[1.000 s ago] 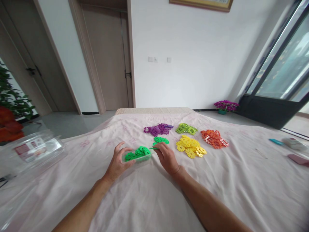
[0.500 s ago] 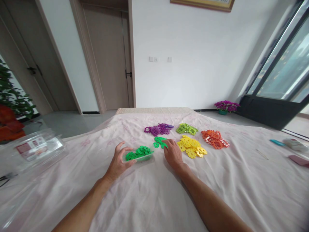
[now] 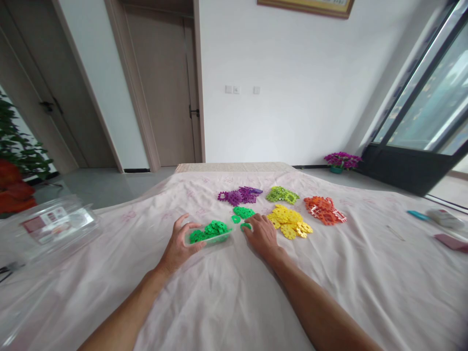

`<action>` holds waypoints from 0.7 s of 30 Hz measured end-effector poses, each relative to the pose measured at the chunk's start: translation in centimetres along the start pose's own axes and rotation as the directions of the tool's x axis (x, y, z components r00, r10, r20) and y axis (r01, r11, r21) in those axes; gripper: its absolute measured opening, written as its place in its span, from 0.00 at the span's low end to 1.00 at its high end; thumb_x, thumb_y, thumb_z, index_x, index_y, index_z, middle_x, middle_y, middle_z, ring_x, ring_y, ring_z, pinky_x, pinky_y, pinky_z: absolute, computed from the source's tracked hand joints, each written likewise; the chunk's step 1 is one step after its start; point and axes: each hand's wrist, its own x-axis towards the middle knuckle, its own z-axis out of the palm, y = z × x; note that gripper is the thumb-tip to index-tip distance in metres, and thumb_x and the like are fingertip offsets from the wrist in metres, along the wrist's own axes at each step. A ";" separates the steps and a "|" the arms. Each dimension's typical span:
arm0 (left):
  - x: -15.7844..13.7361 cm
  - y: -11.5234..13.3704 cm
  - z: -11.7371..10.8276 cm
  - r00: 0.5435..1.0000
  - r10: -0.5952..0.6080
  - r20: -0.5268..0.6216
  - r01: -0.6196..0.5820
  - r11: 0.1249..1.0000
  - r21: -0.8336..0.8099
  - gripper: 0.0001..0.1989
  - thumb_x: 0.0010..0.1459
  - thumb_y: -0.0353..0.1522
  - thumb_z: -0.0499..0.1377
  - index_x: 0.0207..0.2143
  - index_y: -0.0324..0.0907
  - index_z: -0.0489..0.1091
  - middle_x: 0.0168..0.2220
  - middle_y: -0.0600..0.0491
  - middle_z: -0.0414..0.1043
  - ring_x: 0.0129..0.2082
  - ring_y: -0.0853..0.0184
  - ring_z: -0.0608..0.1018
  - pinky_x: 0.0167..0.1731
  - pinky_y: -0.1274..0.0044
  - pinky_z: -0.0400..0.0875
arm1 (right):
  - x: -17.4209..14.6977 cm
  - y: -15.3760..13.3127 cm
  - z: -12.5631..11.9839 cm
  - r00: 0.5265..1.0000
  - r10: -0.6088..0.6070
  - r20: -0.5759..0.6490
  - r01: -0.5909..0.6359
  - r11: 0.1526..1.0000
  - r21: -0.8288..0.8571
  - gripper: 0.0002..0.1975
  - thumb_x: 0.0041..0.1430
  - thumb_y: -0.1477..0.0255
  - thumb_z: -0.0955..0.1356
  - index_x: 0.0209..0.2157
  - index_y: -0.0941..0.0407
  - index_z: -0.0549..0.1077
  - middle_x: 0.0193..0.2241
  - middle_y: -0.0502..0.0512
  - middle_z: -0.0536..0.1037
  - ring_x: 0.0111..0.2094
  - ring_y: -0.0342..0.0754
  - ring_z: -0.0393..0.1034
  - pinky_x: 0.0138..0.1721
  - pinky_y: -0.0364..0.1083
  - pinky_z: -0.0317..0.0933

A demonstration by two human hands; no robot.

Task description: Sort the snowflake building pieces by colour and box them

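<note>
My left hand is wrapped round the left end of a shallow clear plastic box, fingers behind and thumb in front. Green notched plastic discs are heaped inside it. To the right, my right hand has its thumb and fingertips closed on a green plastic disc close to the cloth. A small pile of green discs lies just beyond those fingers, with one single green disc beside it. Yellow notched discs lie directly right of my right hand.
Behind lie purple pieces and lime-green pieces; orange-red pieces are farther right. Clear plastic containers stand at the left. A blue object and a maroon object rest at the right on the pale cloth.
My right hand has drawn slightly back toward me with a green disc, away from the small green pile. My left hand and the box have stayed in place.
</note>
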 end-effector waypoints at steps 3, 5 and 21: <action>0.0 -0.1 0.0 1.000 0.002 0.001 -0.002 1.000 0.005 0.22 0.51 0.43 0.67 0.47 0.45 0.73 0.63 0.44 0.54 0.65 0.49 0.59 0.62 0.57 0.60 | 0.0 0.0 0.2 1.000 0.016 0.006 -0.016 0.999 -0.034 0.12 0.61 0.61 0.67 0.41 0.51 0.79 0.42 0.59 0.76 0.45 0.55 0.65 0.44 0.50 0.55; 0.0 -0.1 0.0 1.000 0.000 0.006 0.000 1.000 0.006 0.22 0.51 0.43 0.67 0.47 0.45 0.73 0.63 0.45 0.53 0.65 0.49 0.59 0.62 0.57 0.59 | 0.0 0.1 0.4 1.000 0.013 0.024 -0.012 0.999 -0.034 0.12 0.61 0.60 0.68 0.39 0.52 0.79 0.40 0.59 0.76 0.45 0.55 0.65 0.44 0.50 0.55; 0.0 -0.1 0.0 1.000 0.009 -0.008 -0.009 0.999 0.033 0.22 0.51 0.43 0.67 0.47 0.46 0.74 0.63 0.45 0.54 0.65 0.50 0.60 0.62 0.57 0.60 | 0.1 -0.7 1.7 0.946 -0.041 -0.321 0.218 0.815 0.538 0.12 0.66 0.70 0.63 0.46 0.54 0.74 0.42 0.56 0.79 0.43 0.49 0.73 0.47 0.48 0.66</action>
